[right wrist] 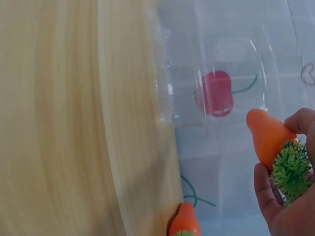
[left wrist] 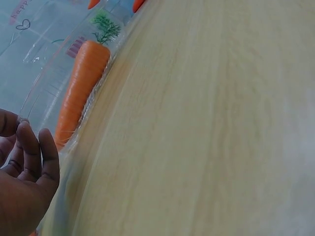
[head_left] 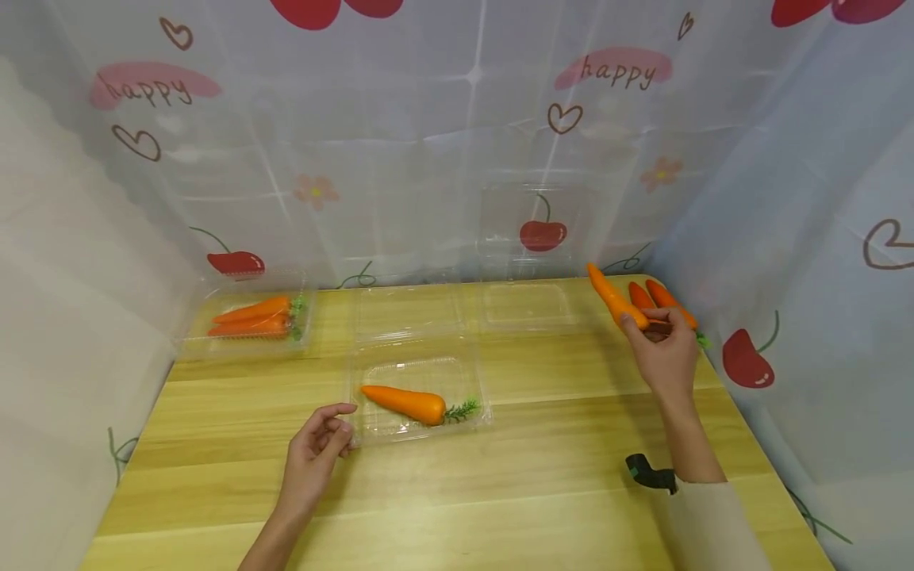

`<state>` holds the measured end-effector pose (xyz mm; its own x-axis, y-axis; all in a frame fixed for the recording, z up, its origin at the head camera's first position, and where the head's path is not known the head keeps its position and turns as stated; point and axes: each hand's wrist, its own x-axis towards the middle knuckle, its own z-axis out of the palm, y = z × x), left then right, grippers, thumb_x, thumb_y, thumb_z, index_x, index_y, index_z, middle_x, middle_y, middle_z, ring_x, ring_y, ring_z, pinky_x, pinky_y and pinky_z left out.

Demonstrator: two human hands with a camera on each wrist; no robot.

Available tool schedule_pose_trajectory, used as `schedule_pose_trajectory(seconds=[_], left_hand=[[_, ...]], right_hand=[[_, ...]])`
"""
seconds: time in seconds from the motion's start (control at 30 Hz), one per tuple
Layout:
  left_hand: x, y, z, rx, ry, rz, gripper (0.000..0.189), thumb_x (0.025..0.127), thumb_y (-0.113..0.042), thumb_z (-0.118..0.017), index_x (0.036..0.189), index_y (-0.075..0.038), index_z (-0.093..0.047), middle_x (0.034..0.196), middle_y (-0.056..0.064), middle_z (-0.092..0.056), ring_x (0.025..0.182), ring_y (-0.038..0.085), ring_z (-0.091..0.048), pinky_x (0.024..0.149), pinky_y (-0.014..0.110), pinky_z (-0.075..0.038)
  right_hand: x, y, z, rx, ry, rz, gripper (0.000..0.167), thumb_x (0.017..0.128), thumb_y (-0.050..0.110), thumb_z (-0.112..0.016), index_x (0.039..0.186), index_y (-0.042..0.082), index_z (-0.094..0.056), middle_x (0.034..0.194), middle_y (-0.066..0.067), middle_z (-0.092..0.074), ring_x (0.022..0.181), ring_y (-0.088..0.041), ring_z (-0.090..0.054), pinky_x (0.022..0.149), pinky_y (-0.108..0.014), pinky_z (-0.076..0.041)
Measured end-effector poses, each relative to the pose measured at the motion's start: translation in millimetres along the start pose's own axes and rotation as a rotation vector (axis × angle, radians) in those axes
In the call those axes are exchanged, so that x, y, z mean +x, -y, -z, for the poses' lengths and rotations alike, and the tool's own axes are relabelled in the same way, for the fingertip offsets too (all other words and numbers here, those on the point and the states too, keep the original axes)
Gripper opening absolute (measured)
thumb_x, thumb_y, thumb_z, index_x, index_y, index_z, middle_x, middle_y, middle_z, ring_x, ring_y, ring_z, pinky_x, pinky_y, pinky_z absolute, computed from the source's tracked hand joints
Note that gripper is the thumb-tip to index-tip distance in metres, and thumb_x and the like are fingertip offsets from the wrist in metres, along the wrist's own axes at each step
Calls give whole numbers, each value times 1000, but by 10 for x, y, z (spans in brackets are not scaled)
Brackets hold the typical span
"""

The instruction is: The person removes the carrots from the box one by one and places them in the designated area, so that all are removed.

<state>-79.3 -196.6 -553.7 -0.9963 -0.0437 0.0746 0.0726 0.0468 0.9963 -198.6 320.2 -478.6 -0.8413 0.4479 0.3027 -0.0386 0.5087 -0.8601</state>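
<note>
An orange carrot (head_left: 617, 301) with green leaves (right wrist: 291, 172) is held near its top by my right hand (head_left: 667, 349), thumb and fingers around it, above the table's back right. Two more carrots (head_left: 670, 301) lie behind that hand. My left hand (head_left: 317, 448) is at the left edge of an open clear plastic container (head_left: 421, 369). Its bent fingers pinch that container's rim in the left wrist view. Inside lies one carrot (head_left: 407, 403), leaves toward the right. The container's lid (head_left: 408, 309) is folded back flat behind it.
At the back left a clear container (head_left: 246, 349) has two carrots (head_left: 251, 317) in it. Another clear container (head_left: 528, 309) stands open at the back, its lid upright before the printed curtain (head_left: 421, 143). A black strap-like piece (head_left: 648, 473) shows beside the right sleeve (head_left: 714, 523).
</note>
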Motion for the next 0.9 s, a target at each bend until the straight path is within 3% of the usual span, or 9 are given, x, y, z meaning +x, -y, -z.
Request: schedule_pose_trajectory(seconds=[0.3, 0.43, 0.57, 0.7, 0.9], left_hand=[[19, 7, -16, -14, -28, 32, 27, 107, -2, -63, 134, 5, -65, 92, 16, -64, 75, 17, -65, 66, 24, -57], [6, -3, -11, -3, -37, 41, 27, 107, -2, -64, 133, 4, -65, 92, 16, -65, 75, 18, -64, 66, 25, -58], [0, -2, -14, 5, -40, 33, 27, 107, -2, -64, 132, 5, -65, 91, 15, -65, 75, 19, -64, 66, 25, -58], [0, 11, -9, 11, -35, 29, 26, 107, -2, -64, 132, 4, -66, 91, 15, -66, 75, 20, -66, 66, 25, -58], [12, 11, 1, 9, -28, 32, 26, 107, -2, -63, 132, 4, -66, 91, 18, -65, 75, 23, -66, 67, 26, -58]], right_hand=[[272, -379, 48, -103, -54, -112, 38, 94, 41, -81, 113, 11, -68, 94, 18, -59, 77, 9, -58, 65, -5, -48], [314, -488, 10, -180, -47, -60, 42, 94, 39, -81, 113, 3, -68, 97, 3, -65, 77, 8, -55, 68, -9, -46], [343, -545, -42, -275, -21, 15, 44, 96, 37, -77, 113, -1, -65, 105, -17, -67, 84, -15, -60, 77, -30, -47], [364, -553, -77, -366, 39, 33, 46, 98, 39, -72, 113, -3, -60, 108, -25, -63, 97, -42, -59, 84, -54, -44], [396, -545, -125, -480, 93, 32, 47, 99, 37, -70, 111, -7, -60, 107, -27, -62, 100, -48, -59, 85, -64, -47]])
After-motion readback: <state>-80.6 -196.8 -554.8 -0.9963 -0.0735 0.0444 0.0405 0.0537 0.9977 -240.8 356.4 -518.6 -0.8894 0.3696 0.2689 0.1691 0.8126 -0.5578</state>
